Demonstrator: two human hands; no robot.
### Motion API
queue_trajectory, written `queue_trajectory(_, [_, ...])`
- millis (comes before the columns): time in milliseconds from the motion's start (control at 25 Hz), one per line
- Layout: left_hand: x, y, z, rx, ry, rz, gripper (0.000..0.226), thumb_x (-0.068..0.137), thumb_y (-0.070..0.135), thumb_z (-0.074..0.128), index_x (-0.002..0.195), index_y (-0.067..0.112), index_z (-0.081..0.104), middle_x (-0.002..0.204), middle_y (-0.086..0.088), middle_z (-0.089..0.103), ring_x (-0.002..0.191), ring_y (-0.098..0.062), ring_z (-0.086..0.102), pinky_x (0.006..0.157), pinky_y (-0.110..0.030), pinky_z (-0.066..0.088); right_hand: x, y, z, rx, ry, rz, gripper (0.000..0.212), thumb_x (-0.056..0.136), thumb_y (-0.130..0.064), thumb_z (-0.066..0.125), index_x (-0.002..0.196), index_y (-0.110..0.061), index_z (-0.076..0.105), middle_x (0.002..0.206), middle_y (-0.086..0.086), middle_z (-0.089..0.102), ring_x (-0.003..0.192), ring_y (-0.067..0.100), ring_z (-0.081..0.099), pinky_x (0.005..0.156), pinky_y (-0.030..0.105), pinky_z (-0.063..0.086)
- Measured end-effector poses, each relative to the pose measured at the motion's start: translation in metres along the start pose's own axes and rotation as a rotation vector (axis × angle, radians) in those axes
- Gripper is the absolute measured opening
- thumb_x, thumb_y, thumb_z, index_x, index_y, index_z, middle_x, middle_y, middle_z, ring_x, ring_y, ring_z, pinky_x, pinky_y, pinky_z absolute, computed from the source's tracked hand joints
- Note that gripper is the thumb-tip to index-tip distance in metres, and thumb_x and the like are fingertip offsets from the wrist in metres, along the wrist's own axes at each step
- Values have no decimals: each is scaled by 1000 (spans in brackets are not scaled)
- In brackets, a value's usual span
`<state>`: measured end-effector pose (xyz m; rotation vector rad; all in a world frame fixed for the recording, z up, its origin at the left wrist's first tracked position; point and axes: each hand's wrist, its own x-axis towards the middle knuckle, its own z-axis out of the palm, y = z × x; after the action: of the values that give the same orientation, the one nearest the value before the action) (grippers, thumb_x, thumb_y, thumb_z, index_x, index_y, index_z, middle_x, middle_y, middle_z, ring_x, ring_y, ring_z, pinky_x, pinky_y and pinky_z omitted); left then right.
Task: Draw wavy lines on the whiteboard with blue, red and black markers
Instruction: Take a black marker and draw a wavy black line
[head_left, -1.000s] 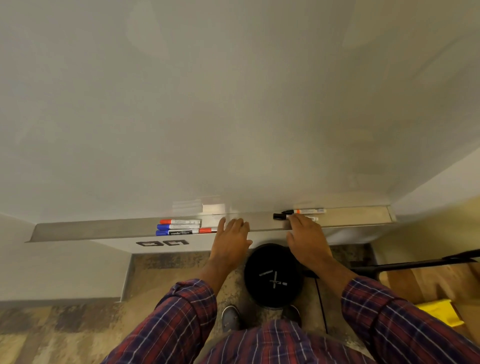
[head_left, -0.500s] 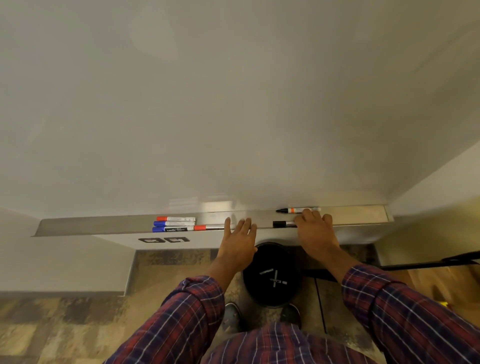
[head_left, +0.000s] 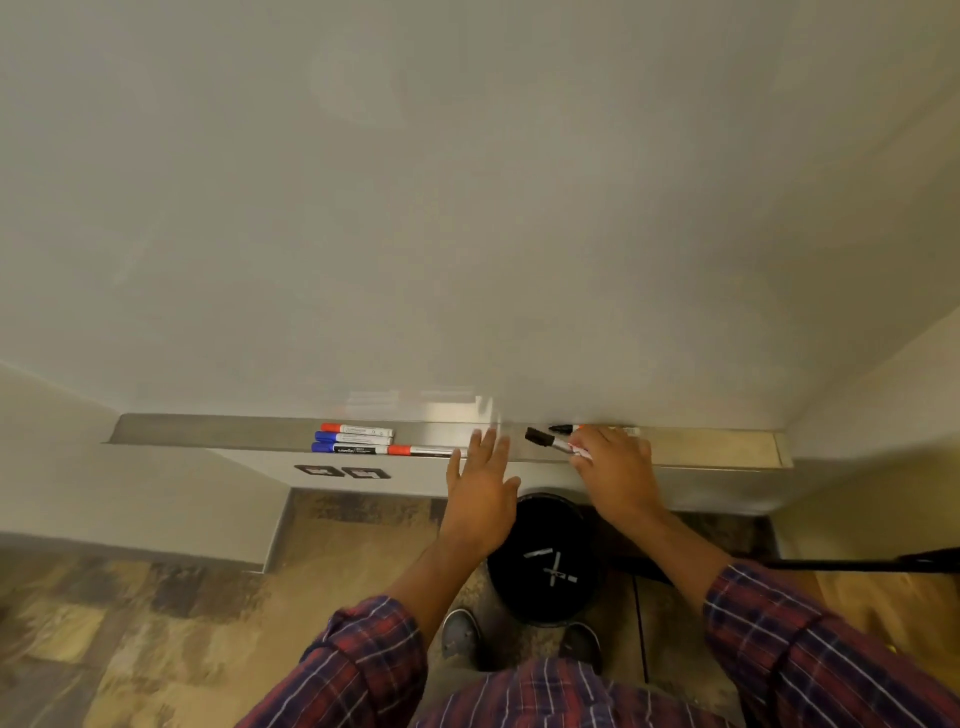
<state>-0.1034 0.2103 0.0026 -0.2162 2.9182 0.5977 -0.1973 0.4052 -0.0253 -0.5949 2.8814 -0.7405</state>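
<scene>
A blank whiteboard (head_left: 467, 208) fills the upper view, with a metal marker tray (head_left: 706, 447) along its bottom edge. My right hand (head_left: 615, 470) grips a black-capped marker (head_left: 545, 440) and tilts it off the tray. Behind it a second black-capped marker (head_left: 563, 428) lies against the board. At the tray's left lie a red-capped marker (head_left: 356, 429), a blue-capped marker (head_left: 353, 439), another blue-capped marker (head_left: 348, 449) and a red-capped one (head_left: 421, 450). My left hand (head_left: 480, 493) hovers with straight fingers at the tray's edge, holding nothing.
A black round bin (head_left: 545, 561) stands on the floor below the tray, between my hands, with my shoes (head_left: 460, 631) behind it. Two dark wall sockets (head_left: 343, 472) sit under the tray. A dark bar (head_left: 857, 565) crosses at the right.
My right hand has closed on the black-capped marker and lifted its cap end off the tray. My left hand stayed beside it, fingers spread.
</scene>
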Motion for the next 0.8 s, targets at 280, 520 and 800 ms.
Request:
queue_trajectory(280, [-27,52,-67,-1076,182,-246,35,113,28,47,144,22,62,139,6,70,132,-7,63,116,-40,49,-44,-77,-77,973,-186,212,13,103,-11,59,111,-17,67,95,10,71,68,23,72,60,31,60])
queue_trajectory(520, [-41,70,-101,-1657,-58,-265,42,115,26,36,142,6,60,135,-18,71,131,-33,66,110,-44,54,-55,-119,-102,1364,-412,421,28,108,-18,41,106,-14,69,68,10,56,41,19,40,41,23,26])
queue_trajectory(800, [-50,67,-114,-1934,-263,-138,58,112,42,31,144,2,58,147,-25,60,138,-43,57,119,-51,45,-69,-152,-111,1635,-665,514,45,105,-56,41,95,-17,61,62,2,24,37,11,24,37,18,18])
